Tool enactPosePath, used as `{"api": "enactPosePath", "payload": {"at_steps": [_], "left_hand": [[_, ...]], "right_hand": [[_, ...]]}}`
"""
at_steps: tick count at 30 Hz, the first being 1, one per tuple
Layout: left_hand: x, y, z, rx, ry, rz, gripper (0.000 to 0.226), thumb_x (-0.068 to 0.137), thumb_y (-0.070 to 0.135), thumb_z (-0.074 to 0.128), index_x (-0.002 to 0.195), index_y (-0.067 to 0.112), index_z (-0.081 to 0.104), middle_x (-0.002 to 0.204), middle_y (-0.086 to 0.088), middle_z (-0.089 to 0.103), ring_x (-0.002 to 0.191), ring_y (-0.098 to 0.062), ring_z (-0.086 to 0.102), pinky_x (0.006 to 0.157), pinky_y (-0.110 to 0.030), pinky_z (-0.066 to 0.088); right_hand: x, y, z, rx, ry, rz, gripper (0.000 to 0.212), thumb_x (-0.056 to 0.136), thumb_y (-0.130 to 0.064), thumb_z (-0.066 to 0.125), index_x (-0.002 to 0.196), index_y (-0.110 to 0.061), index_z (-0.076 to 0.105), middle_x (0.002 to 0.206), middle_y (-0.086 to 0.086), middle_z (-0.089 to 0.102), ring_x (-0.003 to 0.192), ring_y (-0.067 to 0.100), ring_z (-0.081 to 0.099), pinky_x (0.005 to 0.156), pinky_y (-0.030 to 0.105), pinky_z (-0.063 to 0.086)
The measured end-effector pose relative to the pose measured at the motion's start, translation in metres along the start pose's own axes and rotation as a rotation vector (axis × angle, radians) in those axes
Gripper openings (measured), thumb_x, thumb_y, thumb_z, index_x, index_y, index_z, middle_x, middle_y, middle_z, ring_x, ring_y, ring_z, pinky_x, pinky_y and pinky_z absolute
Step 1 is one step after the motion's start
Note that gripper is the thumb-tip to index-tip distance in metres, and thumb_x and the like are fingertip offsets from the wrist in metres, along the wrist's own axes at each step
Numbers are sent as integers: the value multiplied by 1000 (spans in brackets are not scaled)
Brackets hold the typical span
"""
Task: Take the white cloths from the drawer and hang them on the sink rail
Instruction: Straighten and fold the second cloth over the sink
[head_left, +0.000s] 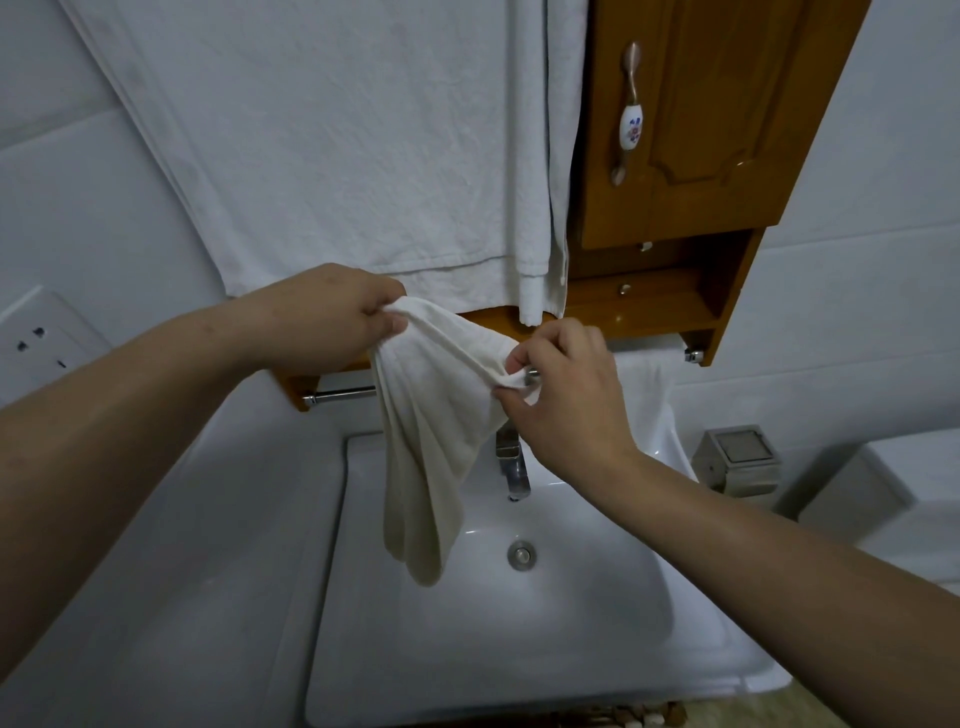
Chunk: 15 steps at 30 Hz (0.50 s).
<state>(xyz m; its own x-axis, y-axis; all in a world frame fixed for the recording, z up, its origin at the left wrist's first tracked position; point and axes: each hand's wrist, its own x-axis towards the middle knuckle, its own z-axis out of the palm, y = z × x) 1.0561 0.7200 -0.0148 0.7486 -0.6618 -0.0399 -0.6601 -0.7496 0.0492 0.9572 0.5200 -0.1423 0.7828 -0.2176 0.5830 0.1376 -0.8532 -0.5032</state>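
Left hand and right hand pinch, raised.

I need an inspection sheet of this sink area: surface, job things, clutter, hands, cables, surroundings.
Surface: white sink, drain open, faucet at the back.
Job's things: one white cloth held over the basin in front of the chrome rail; whether it is on the rail, cannot tell.
Clutter: metal box right of the sink.
Hands: left hand and right hand each pinch a top corner.
Cables: nothing seen.
Surroundings: large towel, wooden cabinet, wall socket.
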Motion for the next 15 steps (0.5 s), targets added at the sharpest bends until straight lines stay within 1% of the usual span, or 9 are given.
{"api": "enactPosePath", "payload": {"at_steps": [3, 6, 8, 11, 13, 15], "left_hand": [[1, 0, 1, 6, -4, -4, 24, 100, 36, 45, 92, 18, 59, 84, 1, 61, 79, -12, 54, 77, -40, 46], [2, 1, 1, 7, 3, -1, 24, 100, 35, 45, 90, 17, 58, 83, 1, 60, 78, -12, 53, 74, -39, 45], [2, 1, 1, -1, 6, -5, 23, 100, 35, 45, 90, 19, 59, 83, 1, 61, 79, -13, 54, 75, -40, 45], [2, 0, -1, -17, 6, -2, 21, 100, 35, 46, 93, 22, 60, 86, 3, 62, 82, -14, 56, 78, -40, 47], [2, 1, 0, -13, 3, 2, 21, 100, 35, 46, 93, 21, 60, 84, 3, 62, 82, -15, 56, 77, -40, 46], [2, 2, 1, -3, 5, -2, 22, 100, 35, 45, 93, 19, 59, 84, 2, 61, 81, -16, 56, 77, -39, 46]], "right_hand": [[-5, -2, 0, 15, 26, -51, 20, 76, -21, 82, 90, -20, 67, 103, 0, 60, 99, 21, 50, 80, 40, 50], [-4, -4, -2, 50, -27, -57, 19, 79, -24, 79, 93, -22, 65, 102, -3, 62, 97, 17, 51, 82, 39, 50], [0, -3, -5, 93, -91, 19, 22, 81, -35, 77, 97, -25, 66, 102, -8, 60, 97, 12, 51, 83, 33, 48], [8, -1, -10, 179, -240, 226, 37, 77, -50, 77, 107, -29, 67, 104, -14, 54, 94, 3, 52, 79, 20, 44], [12, 0, -12, 292, -320, 343, 36, 76, -53, 77, 101, -29, 69, 99, -12, 56, 86, 4, 54, 73, 18, 43], [14, 0, -15, 453, -376, 421, 27, 76, -48, 80, 86, -24, 71, 87, -7, 62, 77, 6, 57, 69, 25, 47]]}}
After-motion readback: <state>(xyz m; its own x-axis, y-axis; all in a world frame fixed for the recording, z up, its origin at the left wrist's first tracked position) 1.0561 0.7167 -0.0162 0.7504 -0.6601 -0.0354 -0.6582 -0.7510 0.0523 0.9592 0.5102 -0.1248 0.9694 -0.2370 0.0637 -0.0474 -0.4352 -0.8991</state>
